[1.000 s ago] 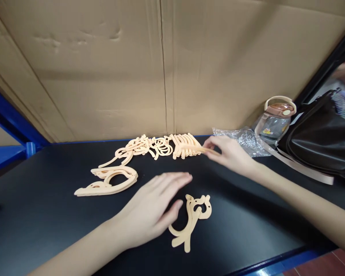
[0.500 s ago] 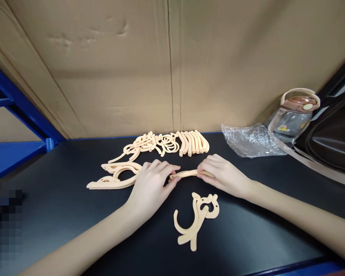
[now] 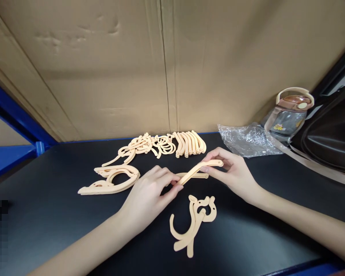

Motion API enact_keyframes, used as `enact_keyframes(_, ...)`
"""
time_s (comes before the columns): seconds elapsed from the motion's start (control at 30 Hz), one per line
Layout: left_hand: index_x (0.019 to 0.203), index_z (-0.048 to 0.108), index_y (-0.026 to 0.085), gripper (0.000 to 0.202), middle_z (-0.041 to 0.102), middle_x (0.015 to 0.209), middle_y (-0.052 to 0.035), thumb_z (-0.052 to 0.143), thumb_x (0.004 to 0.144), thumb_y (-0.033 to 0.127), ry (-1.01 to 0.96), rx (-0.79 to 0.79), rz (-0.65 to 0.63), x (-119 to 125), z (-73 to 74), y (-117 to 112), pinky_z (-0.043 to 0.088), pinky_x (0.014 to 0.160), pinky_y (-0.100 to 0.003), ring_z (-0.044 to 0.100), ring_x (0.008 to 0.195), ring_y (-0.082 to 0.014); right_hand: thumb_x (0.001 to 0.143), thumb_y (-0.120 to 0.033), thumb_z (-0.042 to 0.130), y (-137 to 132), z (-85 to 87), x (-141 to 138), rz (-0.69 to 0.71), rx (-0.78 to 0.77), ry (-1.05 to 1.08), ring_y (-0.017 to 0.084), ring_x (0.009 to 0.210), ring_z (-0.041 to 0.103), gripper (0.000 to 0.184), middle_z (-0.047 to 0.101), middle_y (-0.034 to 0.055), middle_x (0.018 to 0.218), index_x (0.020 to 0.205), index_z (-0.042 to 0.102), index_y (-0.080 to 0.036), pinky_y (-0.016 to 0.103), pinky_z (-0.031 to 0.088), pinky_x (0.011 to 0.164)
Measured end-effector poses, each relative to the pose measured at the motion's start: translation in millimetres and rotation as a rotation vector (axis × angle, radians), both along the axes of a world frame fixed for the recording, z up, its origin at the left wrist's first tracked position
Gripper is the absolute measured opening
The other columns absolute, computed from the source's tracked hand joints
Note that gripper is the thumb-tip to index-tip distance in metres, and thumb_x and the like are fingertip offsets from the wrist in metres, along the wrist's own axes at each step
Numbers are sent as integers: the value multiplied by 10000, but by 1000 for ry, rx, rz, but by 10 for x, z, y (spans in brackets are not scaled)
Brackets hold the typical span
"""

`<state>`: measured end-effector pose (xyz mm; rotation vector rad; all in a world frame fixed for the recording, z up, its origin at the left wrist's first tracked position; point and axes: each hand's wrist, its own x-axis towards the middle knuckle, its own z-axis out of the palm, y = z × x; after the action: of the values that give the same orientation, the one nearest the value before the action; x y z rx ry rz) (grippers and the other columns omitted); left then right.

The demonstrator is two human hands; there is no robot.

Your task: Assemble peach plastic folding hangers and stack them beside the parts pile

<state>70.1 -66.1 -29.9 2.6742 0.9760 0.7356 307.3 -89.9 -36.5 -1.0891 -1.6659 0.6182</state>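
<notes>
A curved beige hanger arm [image 3: 195, 168] slants up to the right above the black tabletop, pinched at its lower end by my left hand [image 3: 156, 188]. My right hand [image 3: 232, 166] grips the same arm near its upper end, with thumb and fingers closed on it. Behind it, a second hanger arm [image 3: 201, 176] lies on the table, its left part covered by my left hand and the held arm. In front of my hands lie flat beige hanger pieces, including a hook [image 3: 179, 232]. Folded hangers [image 3: 109, 188] rest left of my left hand.
Along the back lie a tangled pile of hooks [image 3: 143, 143] and a row of several curved arms [image 3: 189, 143]. Crumpled clear plastic [image 3: 244, 140] and a strapped water bottle [image 3: 287, 119] stand at the right back. Cardboard [image 3: 117, 76] walls the rear; a blue frame [image 3: 14, 115] rises at left.
My right hand has lifted the right end of one hanger arm, tilting it upward. The other arm now shows lying behind it. The view has shifted slightly.
</notes>
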Motion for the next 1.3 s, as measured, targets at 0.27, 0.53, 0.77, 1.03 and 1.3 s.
enact_keyframes(0.27, 989, 648, 271, 138, 652, 808, 43, 522, 933, 273, -127, -168, -114, 25, 26, -157, 431, 658, -228, 539, 754, -132, 949, -362, 496, -100, 3, -133, 243, -256, 158, 147, 879, 673, 270, 695, 29, 936, 1133, 623, -210, 310, 537, 840)
enact_keyframes(0.53, 1123, 577, 179, 261, 645, 1021, -39, 538, 907, 322, 117, 208, 64, -170, -18, 119, 451, 743, -337, 562, 908, -213, 965, -358, 456, 57, -60, 212, -181, 101, -459, 127, 599, 575, 280, 618, 5, 751, 1121, 636, -210, 276, 469, 624)
enact_keyframes(0.77, 913, 623, 225, 117, 663, 865, 25, 533, 914, 300, 213, 202, 28, -146, -88, 162, 428, 630, -295, 574, 786, -179, 909, -392, 563, 236, -163, 205, -156, 27, -624, 124, 626, 573, 220, 646, -4, 787, 898, 658, -194, 260, 434, 580)
enact_keyframes(1.03, 969, 587, 191, 210, 649, 936, -24, 604, 863, 371, 158, 172, 62, -91, -106, 103, 471, 672, -319, 582, 850, -204, 949, -365, 490, 50, -42, 82, 189, -42, -424, 139, 931, 626, 301, 649, 39, 1060, 1188, 595, -215, 270, 507, 808)
enact_keyframes(1.3, 1233, 565, 237, 302, 648, 1214, -35, 470, 947, 213, 204, 186, -146, -121, -126, 134, 432, 882, -339, 580, 1073, -190, 841, -387, 650, -47, 153, 219, 186, -5, -826, 135, 727, 594, 186, 650, -16, 843, 927, 667, -223, 278, 448, 651)
